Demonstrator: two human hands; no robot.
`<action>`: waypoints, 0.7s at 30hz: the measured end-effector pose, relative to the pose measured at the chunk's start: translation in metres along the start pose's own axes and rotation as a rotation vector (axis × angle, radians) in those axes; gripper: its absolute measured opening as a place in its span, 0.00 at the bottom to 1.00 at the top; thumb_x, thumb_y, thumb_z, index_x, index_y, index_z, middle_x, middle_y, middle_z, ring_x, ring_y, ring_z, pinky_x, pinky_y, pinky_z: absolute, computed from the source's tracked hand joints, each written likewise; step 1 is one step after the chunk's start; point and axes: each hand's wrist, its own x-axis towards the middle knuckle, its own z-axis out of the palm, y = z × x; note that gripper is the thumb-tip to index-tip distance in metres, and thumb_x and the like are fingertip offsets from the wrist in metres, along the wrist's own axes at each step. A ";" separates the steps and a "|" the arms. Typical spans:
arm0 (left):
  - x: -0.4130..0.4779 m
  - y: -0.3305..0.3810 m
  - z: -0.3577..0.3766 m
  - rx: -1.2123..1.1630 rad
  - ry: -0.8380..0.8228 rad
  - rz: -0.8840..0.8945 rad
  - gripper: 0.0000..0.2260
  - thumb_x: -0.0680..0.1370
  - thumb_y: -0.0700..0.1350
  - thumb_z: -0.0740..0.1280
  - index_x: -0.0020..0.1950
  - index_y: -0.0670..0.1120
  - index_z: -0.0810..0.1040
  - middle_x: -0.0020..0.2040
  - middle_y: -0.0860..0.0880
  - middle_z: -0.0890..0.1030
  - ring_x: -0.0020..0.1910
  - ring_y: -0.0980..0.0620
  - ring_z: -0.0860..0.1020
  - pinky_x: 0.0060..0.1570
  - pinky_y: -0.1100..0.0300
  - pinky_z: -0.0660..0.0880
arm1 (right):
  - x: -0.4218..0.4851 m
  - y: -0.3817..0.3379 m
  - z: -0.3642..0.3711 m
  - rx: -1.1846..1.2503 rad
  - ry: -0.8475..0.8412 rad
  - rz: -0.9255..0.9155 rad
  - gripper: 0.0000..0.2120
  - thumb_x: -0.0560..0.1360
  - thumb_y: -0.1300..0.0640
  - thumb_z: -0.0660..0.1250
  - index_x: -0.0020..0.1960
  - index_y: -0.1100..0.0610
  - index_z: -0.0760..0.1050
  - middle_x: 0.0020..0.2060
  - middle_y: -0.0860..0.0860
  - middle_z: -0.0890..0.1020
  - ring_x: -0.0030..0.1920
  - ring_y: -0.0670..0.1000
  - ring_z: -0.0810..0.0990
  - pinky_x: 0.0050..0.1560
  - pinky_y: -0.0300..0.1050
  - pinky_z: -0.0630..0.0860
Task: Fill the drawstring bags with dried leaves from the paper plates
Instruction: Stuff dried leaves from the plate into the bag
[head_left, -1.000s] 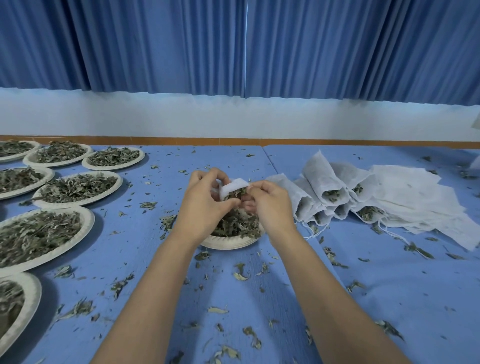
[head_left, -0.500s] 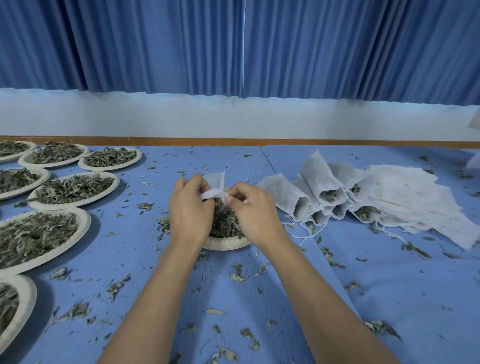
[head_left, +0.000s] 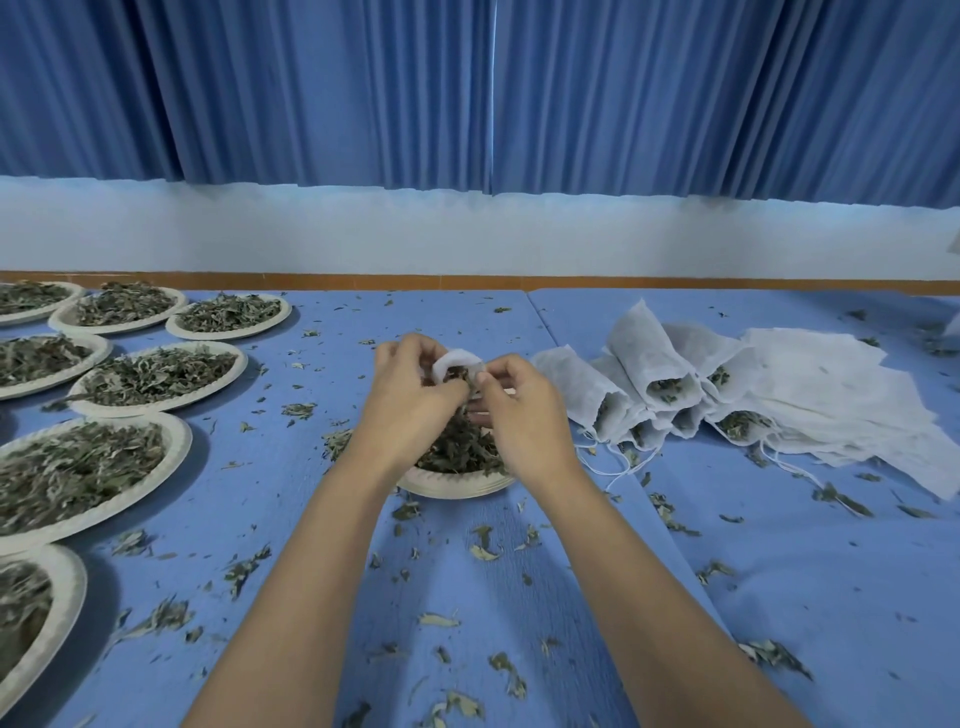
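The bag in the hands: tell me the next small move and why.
Probably push the leaves deeper into the bag: both the left hand and the right hand hold its open mouth over the plate, with leaves showing at the opening.

On the table (head_left: 779, 597), plates of leaves (head_left: 156, 371) lie at the left, one paper plate (head_left: 457, 483) sits mid-table under both hands, filled bags (head_left: 649, 384) lie right of it, a stack of flat bags (head_left: 841, 400) farther right, and loose leaves (head_left: 483, 545) near.

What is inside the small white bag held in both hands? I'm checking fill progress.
Dried leaves show at the open mouth of the bag; how full it is stays hidden behind both hands.
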 end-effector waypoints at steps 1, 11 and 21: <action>0.000 0.000 0.000 0.037 -0.001 0.017 0.08 0.74 0.43 0.68 0.45 0.53 0.69 0.48 0.57 0.65 0.42 0.53 0.74 0.38 0.63 0.69 | 0.000 0.000 0.000 0.040 -0.005 0.021 0.06 0.80 0.61 0.60 0.47 0.61 0.74 0.37 0.49 0.78 0.40 0.50 0.82 0.45 0.45 0.81; -0.001 -0.012 0.004 0.158 0.237 0.129 0.15 0.71 0.39 0.72 0.32 0.49 0.68 0.34 0.51 0.70 0.31 0.56 0.66 0.30 0.68 0.64 | 0.000 -0.001 -0.003 0.022 -0.024 0.015 0.12 0.78 0.62 0.61 0.38 0.52 0.73 0.34 0.47 0.79 0.37 0.48 0.79 0.42 0.43 0.77; -0.003 -0.014 0.007 0.264 0.363 0.153 0.16 0.70 0.29 0.62 0.32 0.48 0.64 0.34 0.52 0.67 0.32 0.57 0.65 0.31 0.69 0.64 | -0.002 -0.005 -0.009 0.144 -0.152 0.049 0.11 0.76 0.65 0.64 0.36 0.55 0.75 0.36 0.55 0.77 0.40 0.53 0.73 0.50 0.55 0.72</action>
